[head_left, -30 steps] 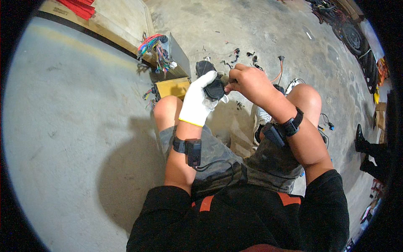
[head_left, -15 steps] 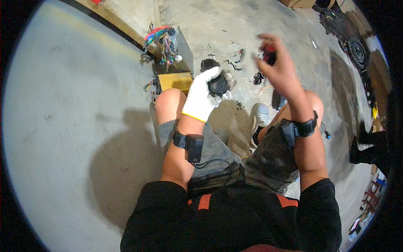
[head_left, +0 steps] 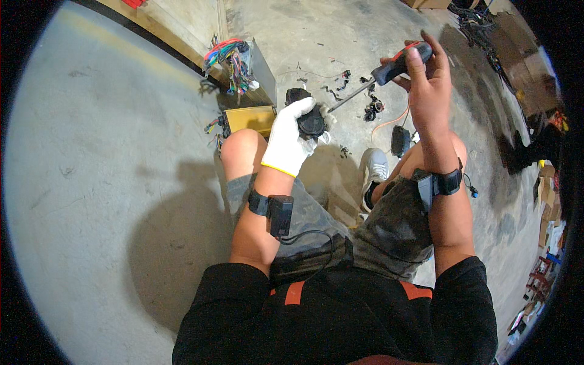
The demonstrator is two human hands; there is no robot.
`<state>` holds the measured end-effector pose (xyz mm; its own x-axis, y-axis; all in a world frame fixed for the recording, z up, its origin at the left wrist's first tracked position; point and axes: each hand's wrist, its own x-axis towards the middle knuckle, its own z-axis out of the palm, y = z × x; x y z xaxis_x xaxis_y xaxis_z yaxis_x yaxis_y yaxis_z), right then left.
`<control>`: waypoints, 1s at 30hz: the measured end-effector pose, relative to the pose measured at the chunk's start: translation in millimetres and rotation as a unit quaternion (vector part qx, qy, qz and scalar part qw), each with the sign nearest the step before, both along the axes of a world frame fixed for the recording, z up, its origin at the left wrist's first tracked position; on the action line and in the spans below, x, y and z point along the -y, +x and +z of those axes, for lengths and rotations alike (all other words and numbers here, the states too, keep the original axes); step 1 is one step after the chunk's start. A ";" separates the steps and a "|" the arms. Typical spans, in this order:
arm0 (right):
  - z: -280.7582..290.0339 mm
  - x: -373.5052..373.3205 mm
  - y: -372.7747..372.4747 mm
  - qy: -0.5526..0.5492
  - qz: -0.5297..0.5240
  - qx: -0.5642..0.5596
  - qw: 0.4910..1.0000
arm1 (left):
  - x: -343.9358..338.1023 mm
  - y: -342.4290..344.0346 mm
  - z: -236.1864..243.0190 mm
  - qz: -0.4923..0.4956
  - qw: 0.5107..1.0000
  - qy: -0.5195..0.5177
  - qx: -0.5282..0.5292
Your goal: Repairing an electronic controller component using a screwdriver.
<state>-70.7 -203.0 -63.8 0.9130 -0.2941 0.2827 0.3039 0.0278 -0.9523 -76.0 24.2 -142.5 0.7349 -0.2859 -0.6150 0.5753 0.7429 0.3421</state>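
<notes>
My left hand (head_left: 286,146), in a white glove with a yellow hem, is wrapped round a black round-ended part (head_left: 311,124), held in front of my knees. A second dark lobe of this part sticks out past the thumb; its exact kind I cannot make out. My bare right hand (head_left: 429,91), up and to the right, grips the black and red handle of a screwdriver (head_left: 389,72). Its long metal shaft slants down to the left, and the tip ends at the right side of the black part. Whether it touches the part or only the glove fingers, I cannot tell.
A grey metal box (head_left: 260,70) with a bundle of coloured wires stands at the left, behind a yellow box (head_left: 250,118). Black cable scraps (head_left: 373,108) litter the floor ahead. A small black block (head_left: 400,141) lies beside my shoe (head_left: 375,167). Dark cables and cardboard line the right.
My right hand has swung slightly up and right and turned; the screwdriver now shows clearly, pointing at the black part. My left hand still holds that part, nearly unmoved.
</notes>
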 end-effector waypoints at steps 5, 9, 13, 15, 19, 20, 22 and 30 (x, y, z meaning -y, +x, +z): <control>-7.9 -8.1 -2.8 -0.028 0.038 0.032 0.998 | 2.1 -2.2 -2.7 0.002 0.999 0.037 0.033; -8.8 -14.1 -3.6 -0.031 0.043 0.036 0.998 | -1.1 -2.6 -4.8 -0.003 0.998 0.044 0.035; -8.3 -13.5 -2.8 -0.058 0.041 0.034 0.997 | 1.4 -1.9 -4.8 0.006 0.999 0.038 0.034; -7.8 -14.8 -2.6 -0.055 0.043 0.032 0.997 | 1.1 -0.8 -6.6 0.009 0.998 0.045 0.031; -8.0 -14.8 -3.8 -0.070 0.064 0.029 0.995 | -9.7 2.6 -15.8 -0.036 0.998 0.042 0.041; -6.6 -15.5 -4.3 -0.069 0.065 0.029 0.995 | -13.1 3.4 -19.2 -0.073 0.996 0.023 0.047; -5.4 -14.8 -6.4 -0.062 0.136 0.063 0.987 | -11.3 0.1 -15.0 -0.078 0.995 0.035 0.043; -7.5 -9.7 -5.8 -0.195 0.098 0.052 0.974 | -3.6 -3.6 -20.3 -0.028 0.999 0.000 0.038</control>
<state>-76.5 -193.3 -71.3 0.9010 0.0321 0.4327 0.4252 -0.2631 -0.8660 -79.6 27.8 -162.8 0.7615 -0.3286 -0.5587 0.5894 0.7097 0.3859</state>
